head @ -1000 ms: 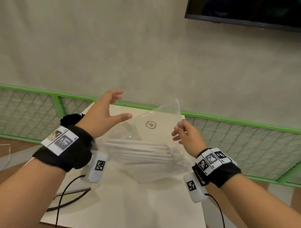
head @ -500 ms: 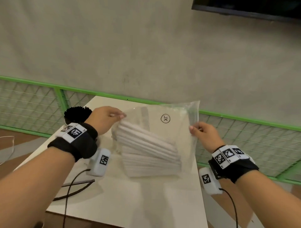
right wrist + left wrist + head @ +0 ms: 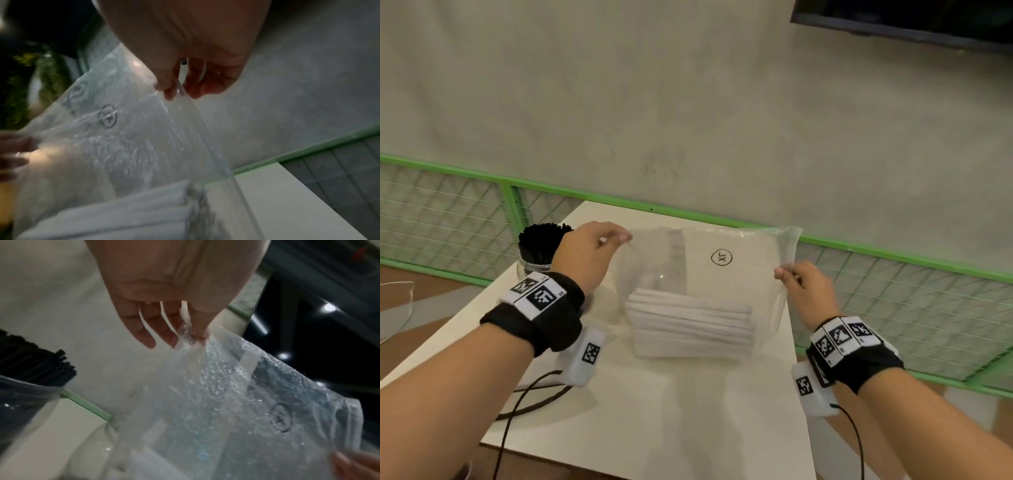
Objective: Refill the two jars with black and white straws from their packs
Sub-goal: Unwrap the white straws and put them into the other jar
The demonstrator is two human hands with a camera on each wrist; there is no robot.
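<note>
A clear plastic pack hangs above the white table, stretched between both hands. White straws lie level in a bundle at its bottom. My left hand pinches the pack's upper left corner. At the upper right edge my right hand pinches the film. A glass jar packed with black straws stands at the table's far left, just beyond my left wrist. A second jar shows faintly through the pack.
A green-framed wire mesh fence runs behind and right of the table, before a grey wall. Black cables trail over the table's near left part. A dark screen hangs at the upper right.
My left hand closed onto the pack's upper left corner, having been open a second ago. Both hands spread apart, and the straw bundle settled from tilted to level.
</note>
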